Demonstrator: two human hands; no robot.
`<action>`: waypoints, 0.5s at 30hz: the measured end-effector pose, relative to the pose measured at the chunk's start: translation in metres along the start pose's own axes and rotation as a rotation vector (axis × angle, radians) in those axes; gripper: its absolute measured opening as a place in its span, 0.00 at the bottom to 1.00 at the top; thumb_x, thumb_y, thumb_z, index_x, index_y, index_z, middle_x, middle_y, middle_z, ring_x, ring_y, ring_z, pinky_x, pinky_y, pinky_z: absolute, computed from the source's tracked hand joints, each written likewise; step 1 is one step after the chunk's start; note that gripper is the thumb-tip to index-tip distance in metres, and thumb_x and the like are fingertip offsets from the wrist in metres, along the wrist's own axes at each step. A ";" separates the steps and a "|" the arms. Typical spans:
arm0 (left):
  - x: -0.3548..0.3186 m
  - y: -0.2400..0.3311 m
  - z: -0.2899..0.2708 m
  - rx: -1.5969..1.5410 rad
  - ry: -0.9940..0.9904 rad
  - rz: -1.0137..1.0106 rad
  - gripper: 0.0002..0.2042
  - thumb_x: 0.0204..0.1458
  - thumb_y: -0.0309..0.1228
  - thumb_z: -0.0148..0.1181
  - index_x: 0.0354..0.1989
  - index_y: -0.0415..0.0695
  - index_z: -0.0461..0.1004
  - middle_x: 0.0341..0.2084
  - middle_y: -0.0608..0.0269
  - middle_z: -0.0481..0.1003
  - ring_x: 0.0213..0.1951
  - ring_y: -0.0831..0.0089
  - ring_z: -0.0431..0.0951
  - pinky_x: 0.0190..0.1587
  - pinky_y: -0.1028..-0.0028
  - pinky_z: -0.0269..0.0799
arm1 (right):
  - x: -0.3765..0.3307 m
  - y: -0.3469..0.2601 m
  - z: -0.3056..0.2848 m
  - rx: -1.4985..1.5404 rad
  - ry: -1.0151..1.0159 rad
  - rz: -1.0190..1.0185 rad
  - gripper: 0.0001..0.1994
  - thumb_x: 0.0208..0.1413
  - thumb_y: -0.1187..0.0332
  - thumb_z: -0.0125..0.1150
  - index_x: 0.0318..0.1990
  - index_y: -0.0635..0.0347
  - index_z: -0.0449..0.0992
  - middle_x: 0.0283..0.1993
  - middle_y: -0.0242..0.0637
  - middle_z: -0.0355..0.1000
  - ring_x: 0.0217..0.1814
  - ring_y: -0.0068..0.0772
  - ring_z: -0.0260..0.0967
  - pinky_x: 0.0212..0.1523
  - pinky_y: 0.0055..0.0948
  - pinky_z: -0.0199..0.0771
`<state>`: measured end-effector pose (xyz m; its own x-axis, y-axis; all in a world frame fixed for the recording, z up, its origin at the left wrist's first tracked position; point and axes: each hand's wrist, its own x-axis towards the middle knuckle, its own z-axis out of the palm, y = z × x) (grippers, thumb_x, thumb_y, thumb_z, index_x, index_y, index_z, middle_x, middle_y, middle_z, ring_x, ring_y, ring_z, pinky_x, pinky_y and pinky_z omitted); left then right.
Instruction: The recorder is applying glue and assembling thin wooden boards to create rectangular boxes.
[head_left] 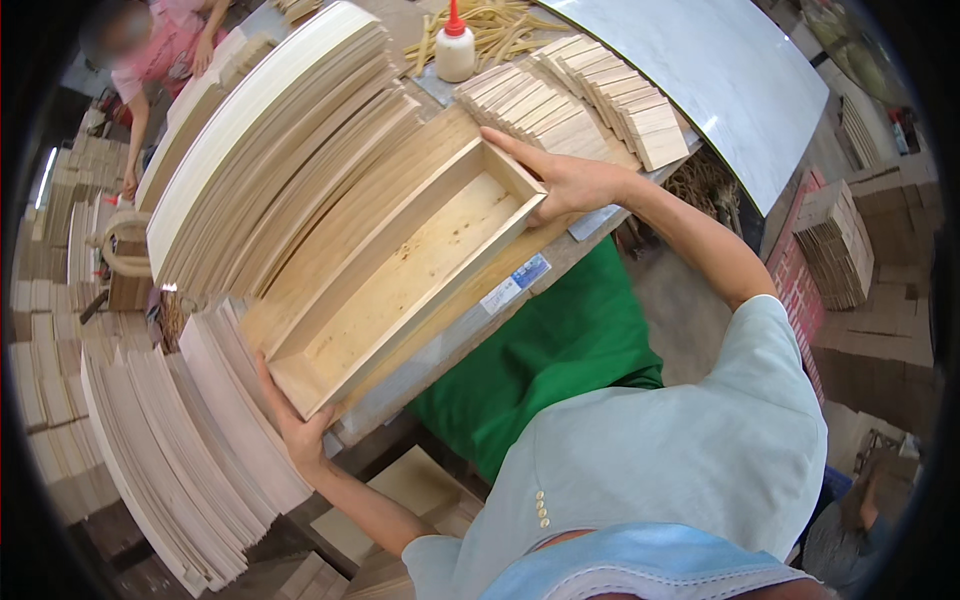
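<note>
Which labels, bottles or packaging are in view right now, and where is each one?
Sticker label: small white and blue rectangle stuck on the bench's front edge, just right of the open wooden box that the left hand and right hand grip at its ends.
Glue bottle: white squeeze bottle with red nozzle, upright at the bench's far end.
No screens or signs.
</note>
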<state>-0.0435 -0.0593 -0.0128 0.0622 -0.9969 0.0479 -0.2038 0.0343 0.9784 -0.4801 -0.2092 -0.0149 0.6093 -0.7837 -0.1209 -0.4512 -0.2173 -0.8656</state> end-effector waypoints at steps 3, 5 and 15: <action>0.005 0.000 0.004 -0.025 0.026 -0.009 0.54 0.26 0.28 0.64 0.69 0.46 0.43 0.66 0.56 0.48 0.66 0.63 0.49 0.66 0.68 0.44 | 0.004 0.009 -0.004 -0.048 0.028 -0.041 0.56 0.37 0.72 0.68 0.71 0.49 0.31 0.71 0.51 0.43 0.69 0.44 0.49 0.66 0.32 0.52; 0.002 -0.006 -0.007 0.151 0.041 -0.052 0.53 0.28 0.28 0.63 0.69 0.45 0.42 0.67 0.53 0.47 0.68 0.62 0.46 0.67 0.67 0.40 | 0.008 0.009 -0.008 -0.256 0.101 -0.206 0.50 0.41 0.71 0.67 0.71 0.47 0.40 0.70 0.47 0.49 0.68 0.43 0.52 0.65 0.34 0.55; -0.026 -0.013 -0.019 -0.077 0.635 0.072 0.19 0.60 0.25 0.46 0.60 0.34 0.58 0.50 0.50 0.69 0.54 0.64 0.69 0.60 0.66 0.61 | 0.112 0.088 -0.159 -0.679 0.605 0.155 0.14 0.51 0.68 0.58 0.46 0.59 0.77 0.37 0.44 0.76 0.42 0.42 0.74 0.45 0.37 0.73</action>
<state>-0.0236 -0.0327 -0.0225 0.6225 -0.7565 0.2005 -0.1598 0.1280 0.9788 -0.5554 -0.4090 -0.0270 0.1514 -0.9616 0.2288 -0.9014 -0.2293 -0.3673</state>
